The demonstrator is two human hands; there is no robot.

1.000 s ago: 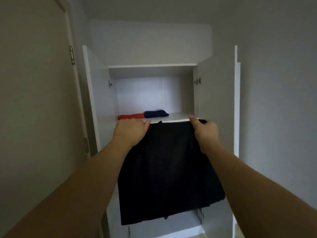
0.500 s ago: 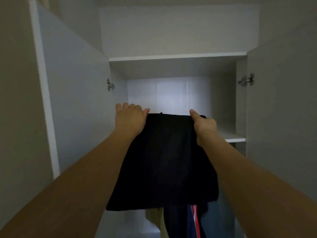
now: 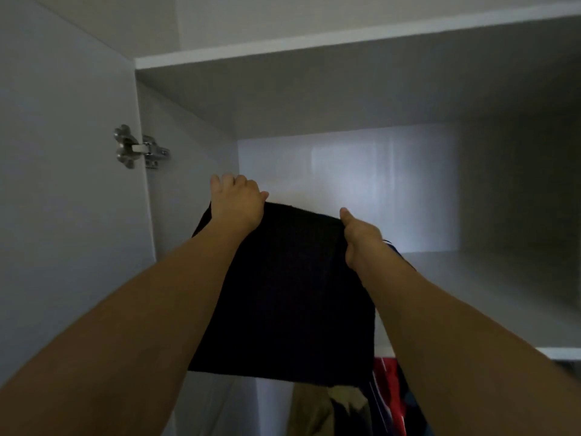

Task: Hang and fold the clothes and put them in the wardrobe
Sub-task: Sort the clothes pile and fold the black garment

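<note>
You face one white wardrobe (image 3: 345, 99), its upper compartment open in front of you, with one door (image 3: 63, 184) swung out on your left and one metal hinge (image 3: 138, 147) on it. One shelf (image 3: 503, 294) runs across the compartment, its front edge showing at the right; the stretch of shelf to the right of your arms is bare, back to the rear wall. You hold one folded black garment (image 3: 289, 294) up at the compartment mouth, its lower edge hanging below the shelf edge. Your left hand (image 3: 237, 204) grips its upper left corner, fingers curled over the top. Your right hand (image 3: 358, 236) pinches its upper right corner, thumb on top. Below, hanging clothes (image 3: 371, 404) show in red, dark and olive; their number cannot be told.
</note>
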